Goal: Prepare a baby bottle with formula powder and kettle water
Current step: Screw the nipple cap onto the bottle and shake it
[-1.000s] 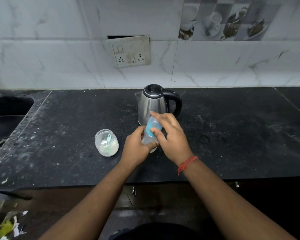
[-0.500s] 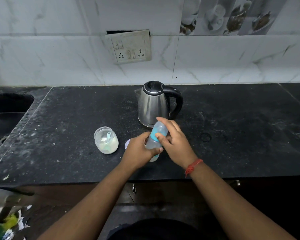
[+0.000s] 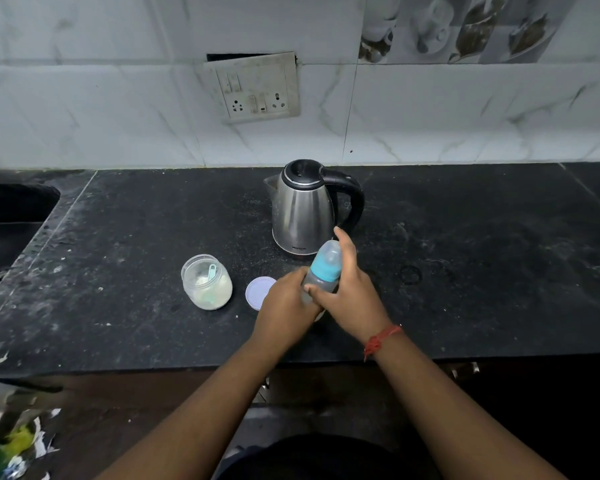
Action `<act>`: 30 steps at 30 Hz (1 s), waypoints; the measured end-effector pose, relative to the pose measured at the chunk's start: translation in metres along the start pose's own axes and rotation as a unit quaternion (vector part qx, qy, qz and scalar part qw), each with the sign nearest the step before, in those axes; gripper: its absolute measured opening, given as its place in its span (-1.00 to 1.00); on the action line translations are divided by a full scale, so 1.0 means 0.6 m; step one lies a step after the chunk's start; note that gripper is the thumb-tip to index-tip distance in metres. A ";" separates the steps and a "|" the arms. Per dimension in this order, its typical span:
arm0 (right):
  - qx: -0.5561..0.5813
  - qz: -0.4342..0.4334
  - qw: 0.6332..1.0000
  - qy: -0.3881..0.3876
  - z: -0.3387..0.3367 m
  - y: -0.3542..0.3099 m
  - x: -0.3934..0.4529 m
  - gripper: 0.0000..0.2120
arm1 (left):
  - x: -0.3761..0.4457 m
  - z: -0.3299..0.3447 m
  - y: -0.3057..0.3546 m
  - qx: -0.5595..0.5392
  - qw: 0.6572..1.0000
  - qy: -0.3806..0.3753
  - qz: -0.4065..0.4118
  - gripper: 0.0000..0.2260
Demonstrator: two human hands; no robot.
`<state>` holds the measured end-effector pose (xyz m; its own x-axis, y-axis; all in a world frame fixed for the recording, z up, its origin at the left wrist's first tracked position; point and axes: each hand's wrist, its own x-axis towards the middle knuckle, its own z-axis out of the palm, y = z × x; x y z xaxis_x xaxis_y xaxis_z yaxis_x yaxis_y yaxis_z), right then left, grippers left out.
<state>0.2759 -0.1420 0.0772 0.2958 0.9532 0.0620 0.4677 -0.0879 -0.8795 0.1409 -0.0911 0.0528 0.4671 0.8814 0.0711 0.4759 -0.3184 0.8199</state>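
Bottle being held in two hands near the kettle

Bottle is sitting between both hands, just above the black counter, tipping a little away from the person. The left hand is wrapping around the lower part, fingers closed on it, likely to keep it from turning. The right hand is curling around the blue ring and the clear cap, with one finger pointing up. It is probably twisting the top, but I cannot tell if it is going on or coming off.

The kettle is standing just behind the bottle, lid shut, handle to the right, close enough for pouring. The powder jar is sitting open to the left with a small blue scoop inside. Its round lid is lying flat beside it, touching the left hand, so the jar is staying open for scooping.

The hands are hiding the bottom of the bottle, so I cannot tell if powder or water is inside. The sink is cut off at the left edge
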 end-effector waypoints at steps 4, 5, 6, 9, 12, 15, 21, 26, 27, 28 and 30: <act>-0.011 0.008 1.000 0.005 -0.018 0.029 -0.001 -0.16 | -0.016 0.033 -0.046 0.027 0.999 -0.041 -0.005 -0.51; -0.008 0.013 1.000 0.012 -0.025 0.036 -0.001 -0.19 | -0.023 0.041 -0.061 0.047 0.998 -0.051 -0.008 -0.42; -0.006 0.020 1.000 0.019 -0.033 0.044 0.001 -0.20 | -0.033 0.049 -0.079 0.072 0.996 -0.061 -0.005 -0.36; 0.002 0.046 0.998 0.034 -0.056 0.063 0.006 -0.24 | -0.067 0.069 -0.123 0.225 0.971 -0.079 0.021 -0.24; 0.026 0.068 0.996 0.042 -0.069 0.078 0.008 -0.27 | -0.092 0.086 -0.154 0.335 0.936 -0.104 0.033 -0.22; 0.053 0.085 0.994 0.044 -0.071 0.092 0.005 -0.28 | -0.107 0.101 -0.174 0.389 0.909 -0.144 0.035 -0.23; 0.087 0.096 0.991 0.040 -0.074 0.104 0.006 -0.23 | -0.111 0.119 -0.177 0.413 0.902 -0.130 -0.007 -0.27; 0.102 0.100 0.989 0.029 -0.077 0.104 0.004 -0.25 | -0.105 0.129 -0.177 0.414 0.904 -0.104 -0.036 -0.32; 0.100 0.100 0.990 0.027 -0.077 0.105 0.004 -0.25 | -0.105 0.130 -0.177 0.413 0.904 -0.100 -0.038 -0.32; 0.101 0.099 0.990 0.026 -0.078 0.108 0.003 -0.26 | -0.105 0.130 -0.177 0.413 0.904 -0.098 -0.039 -0.32; 0.111 0.107 0.988 0.017 -0.081 0.111 0.002 -0.27 | -0.105 0.131 -0.177 0.414 0.904 -0.095 -0.039 -0.33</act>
<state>0.3478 -0.1605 0.0418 0.3979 0.9090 -0.1242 0.1979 -0.2172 -0.9559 0.1197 -0.1402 -0.0832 0.4901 0.8616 -0.1320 0.8712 -0.4794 0.1060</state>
